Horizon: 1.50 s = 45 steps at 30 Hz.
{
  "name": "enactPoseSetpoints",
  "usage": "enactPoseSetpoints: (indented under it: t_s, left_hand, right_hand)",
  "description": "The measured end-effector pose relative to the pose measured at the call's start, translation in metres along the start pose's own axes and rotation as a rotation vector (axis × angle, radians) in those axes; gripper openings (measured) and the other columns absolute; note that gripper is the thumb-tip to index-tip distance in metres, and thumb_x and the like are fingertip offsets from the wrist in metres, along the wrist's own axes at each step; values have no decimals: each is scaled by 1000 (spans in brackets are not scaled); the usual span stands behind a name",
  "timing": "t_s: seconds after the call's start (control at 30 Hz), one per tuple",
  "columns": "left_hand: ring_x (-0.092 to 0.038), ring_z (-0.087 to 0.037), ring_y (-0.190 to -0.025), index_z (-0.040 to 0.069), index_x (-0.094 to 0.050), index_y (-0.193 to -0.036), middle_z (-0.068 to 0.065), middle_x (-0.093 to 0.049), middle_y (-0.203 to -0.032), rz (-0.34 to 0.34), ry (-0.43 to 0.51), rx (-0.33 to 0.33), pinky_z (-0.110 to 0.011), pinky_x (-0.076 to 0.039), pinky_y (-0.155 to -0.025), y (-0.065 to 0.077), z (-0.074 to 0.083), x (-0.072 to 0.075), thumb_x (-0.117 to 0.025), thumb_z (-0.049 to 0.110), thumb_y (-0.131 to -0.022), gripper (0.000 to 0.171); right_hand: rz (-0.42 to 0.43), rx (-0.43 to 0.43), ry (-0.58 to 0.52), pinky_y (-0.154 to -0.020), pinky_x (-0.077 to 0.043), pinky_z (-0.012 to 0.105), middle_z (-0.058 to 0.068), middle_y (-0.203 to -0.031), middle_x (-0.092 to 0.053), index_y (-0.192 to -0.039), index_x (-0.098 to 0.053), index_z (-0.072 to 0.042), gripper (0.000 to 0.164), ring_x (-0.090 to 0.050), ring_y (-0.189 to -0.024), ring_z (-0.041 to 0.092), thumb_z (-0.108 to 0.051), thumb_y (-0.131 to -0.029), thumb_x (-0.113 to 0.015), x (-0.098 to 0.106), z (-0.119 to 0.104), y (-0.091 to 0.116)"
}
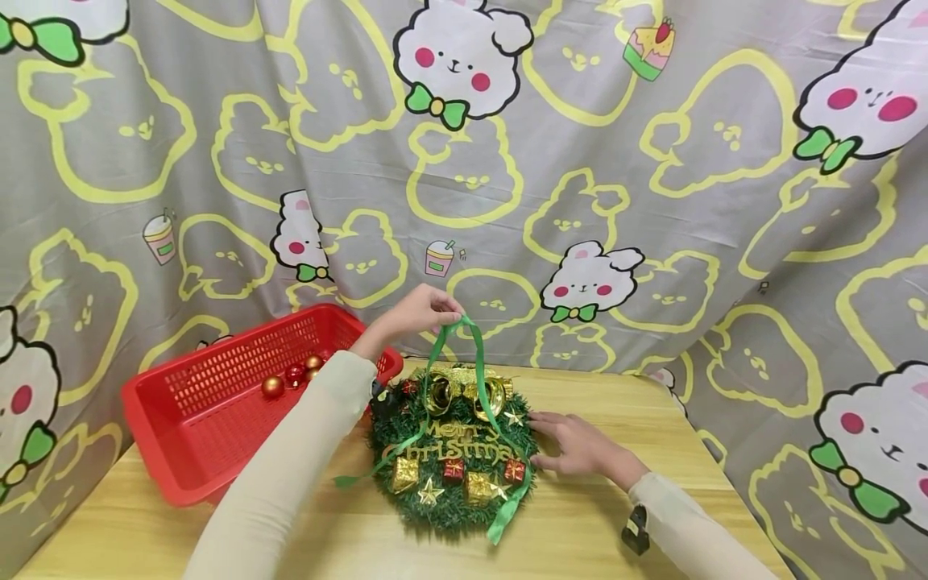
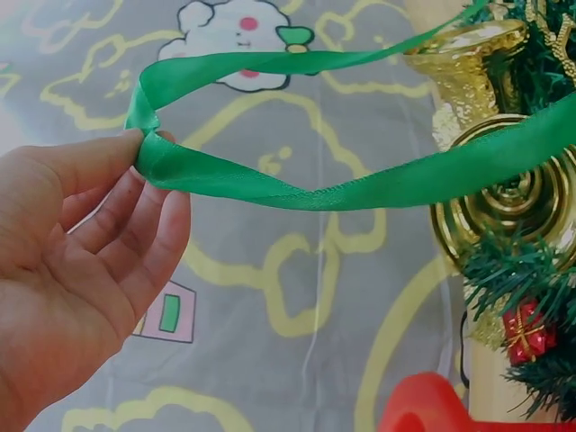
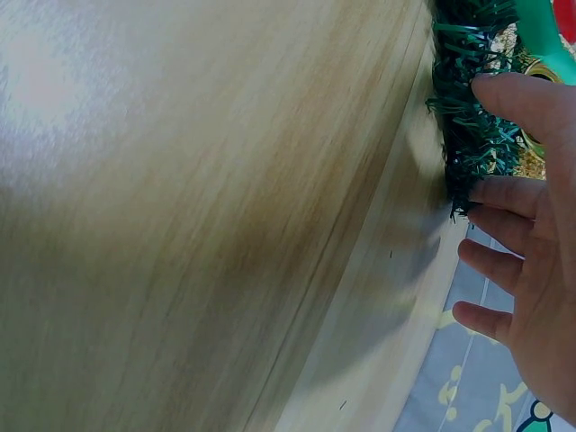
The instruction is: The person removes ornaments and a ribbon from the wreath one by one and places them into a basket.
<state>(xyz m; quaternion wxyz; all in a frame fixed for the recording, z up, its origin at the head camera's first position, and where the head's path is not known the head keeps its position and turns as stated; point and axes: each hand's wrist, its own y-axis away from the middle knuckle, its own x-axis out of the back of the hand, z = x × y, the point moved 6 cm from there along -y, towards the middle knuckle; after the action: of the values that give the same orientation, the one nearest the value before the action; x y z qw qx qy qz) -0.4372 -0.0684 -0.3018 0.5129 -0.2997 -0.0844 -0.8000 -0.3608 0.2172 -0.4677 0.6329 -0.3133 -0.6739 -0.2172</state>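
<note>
A green Christmas wreath (image 1: 449,519) lies on the table, with golden bells (image 1: 440,392), small gift boxes (image 1: 478,486), stars and gold "Merry Christmas" lettering. Above its top edge my left hand (image 1: 419,312) pinches a green ribbon (image 1: 480,364) between thumb and fingertips. The ribbon loops up from the wreath, and its two loose ends trail down across the front. In the left wrist view the pinched fold of ribbon (image 2: 229,180) shows clearly. My right hand (image 1: 580,447) rests at the wreath's right edge, its fairly straight fingers (image 3: 504,225) touching the green tinsel.
To the left stands a red plastic basket (image 1: 174,487) holding several gold and red balls (image 1: 273,387). The wooden table (image 1: 609,532) extends beneath everything. A grey curtain (image 1: 377,161) with cartoon rabbits hangs behind and along both sides.
</note>
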Motion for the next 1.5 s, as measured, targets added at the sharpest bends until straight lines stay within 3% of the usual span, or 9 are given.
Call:
enactPoseSetpoints:
  t_s: [0.27,0.5,0.83,1.1,1.5]
  left_hand:
    - [-64,-14,-71,4,-74,-108,-10,-75,-92,31,-10,-15,-29,-57,-68,4,6,10,-64,14,-101,17]
    - [-65,-13,-76,2,-74,-108,-15,-75,-97,59,-27,-62,-27,-56,-67,9,18,23,-64,12,-101,17]
    - [-65,-16,-81,6,-73,-113,-10,-74,-106,95,-62,-53,-33,-57,-73,21,31,47,-62,16,-102,18]
    - [-66,-15,-77,1,-72,-114,-17,-74,-107,130,-49,-89,-27,-57,-69,27,42,68,-64,15,-101,21]
    - [-70,-11,-84,2,-73,-111,-18,-74,-105,235,-61,-113,-28,-59,-70,40,63,97,-64,15,-100,18]
  right_hand:
    - [-17,-13,2,-110,-43,58,21,-150,-53,-140,-58,1,72,-54,-135,42,-52,-92,-66,1,-1,-1]
    - [-12,-15,0,-110,-43,59,21,-150,-53,-140,-57,1,72,-54,-135,43,-52,-92,-66,-1,1,0]
    - [-9,-7,-3,-110,-42,58,22,-150,-53,-140,-57,2,75,-53,-135,44,-55,-93,-64,-3,2,0]
    - [-8,-1,-2,-110,-42,58,23,-149,-53,-140,-57,3,75,-54,-134,44,-55,-93,-64,-2,1,0]
    - [-7,-4,-11,-110,-43,59,22,-149,-54,-140,-57,3,75,-54,-134,44,-55,-93,-65,0,0,0]
